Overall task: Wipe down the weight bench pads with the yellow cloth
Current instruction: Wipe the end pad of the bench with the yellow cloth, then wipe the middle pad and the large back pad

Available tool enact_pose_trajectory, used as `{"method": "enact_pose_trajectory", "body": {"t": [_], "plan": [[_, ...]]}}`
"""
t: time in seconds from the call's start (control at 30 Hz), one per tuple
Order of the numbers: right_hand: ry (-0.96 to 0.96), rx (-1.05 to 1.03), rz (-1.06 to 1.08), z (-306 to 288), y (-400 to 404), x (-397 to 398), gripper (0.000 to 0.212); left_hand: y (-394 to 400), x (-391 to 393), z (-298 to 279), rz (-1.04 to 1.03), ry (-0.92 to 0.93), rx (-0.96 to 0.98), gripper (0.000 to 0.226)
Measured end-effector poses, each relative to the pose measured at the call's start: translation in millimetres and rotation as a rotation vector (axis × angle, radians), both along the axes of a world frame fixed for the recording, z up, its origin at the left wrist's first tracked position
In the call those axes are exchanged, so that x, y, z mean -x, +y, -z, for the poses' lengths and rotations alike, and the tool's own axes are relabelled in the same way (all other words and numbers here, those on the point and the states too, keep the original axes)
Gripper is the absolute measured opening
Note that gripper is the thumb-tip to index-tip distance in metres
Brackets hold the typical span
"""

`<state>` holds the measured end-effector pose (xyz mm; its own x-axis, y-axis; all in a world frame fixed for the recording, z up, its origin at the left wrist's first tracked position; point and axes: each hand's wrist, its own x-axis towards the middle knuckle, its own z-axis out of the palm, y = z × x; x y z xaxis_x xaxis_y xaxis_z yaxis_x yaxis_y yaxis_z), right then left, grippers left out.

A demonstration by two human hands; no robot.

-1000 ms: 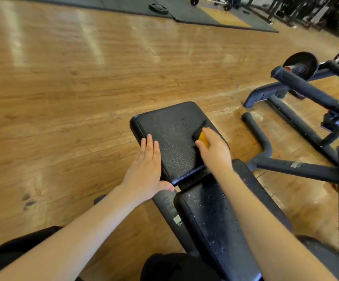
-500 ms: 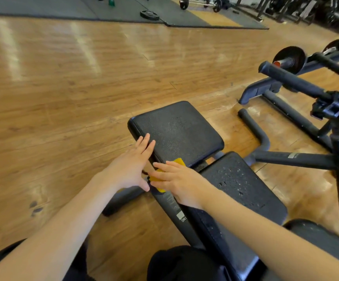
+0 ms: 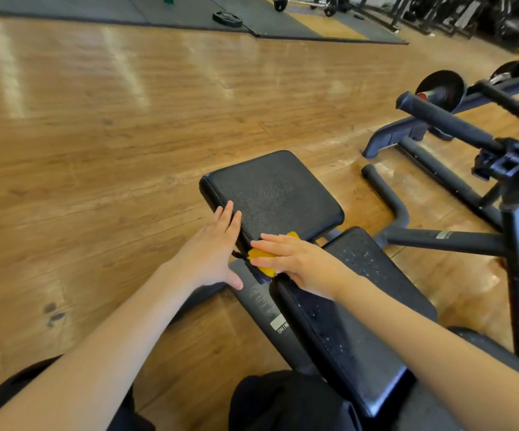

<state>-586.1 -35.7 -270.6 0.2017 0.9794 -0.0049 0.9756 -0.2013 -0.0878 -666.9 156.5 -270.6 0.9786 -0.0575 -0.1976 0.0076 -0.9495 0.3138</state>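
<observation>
yellow cloth (image 3: 264, 259) under flat, spread right hand (image 3: 295, 259); left hand (image 3: 211, 253) flat, bracing seat pad (image 3: 270, 194); cloth may snag in pad gap.

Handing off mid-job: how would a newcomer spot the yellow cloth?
Find the black padded weight bench on the wooden floor. Where its square far pad meets the longer near pad, a yellow cloth lies under the right hand, fingers flat. Nothing else on the bench is yellow.
</observation>
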Motion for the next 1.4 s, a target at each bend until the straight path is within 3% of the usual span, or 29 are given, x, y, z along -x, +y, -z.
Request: {"method": "enact_pose_trajectory", "body": {"t": [0.1, 0.27, 0.33, 0.47, 0.53, 0.73, 0.83, 1.0, 1.4], "plan": [[0.091, -0.049, 0.125, 0.1, -17.6, -5.0, 0.056, -4.3, 2.6, -1.8, -0.021, 0.017, 0.032, 0.127], [0.350, -0.535, 0.830, -19.5, -70.5, -23.4, 0.048, -40.3, 29.8, -6.7, 0.046, 0.013, 0.134, 0.120], [0.350, -0.524, 0.972, -31.2, -91.3, -39.3, 0.044, -63.3, 42.6, -3.3, 0.077, 0.001, 0.177, 0.116], [0.396, -0.240, 0.985, -29.7, -109.0, -58.6, 0.041, -88.8, 53.3, 7.7, 0.087, -0.024, 0.117, 0.112], [0.396, -0.195, 0.949, -24.1, -106.8, -61.0, 0.039, -93.0, 53.1, 9.6, 0.061, -0.052, 0.107, 0.109], [0.295, -0.168, 0.840, -16.0, -110.5, -62.6, 0.044, -104.6, 53.6, 18.3, -0.020, -0.143, 0.121, 0.102], [0.314, -0.258, 0.842, -8.1, -115.9, -58.8, 0.044, -105.5, 53.3, 19.8, -0.034, -0.153, 0.105, 0.104], [0.339, -0.387, 0.906, -1.5, -138.1, -39.0, 0.039, -107.6, 54.2, 22.4, -0.016, -0.137, 0.100, 0.121], [0.339, -0.352, 1.156, 2.7, -229.7, 54.8, 0.042, -108.4, 51.9, 18.1, 0.021, -0.138, 0.090, 0.114]]}}
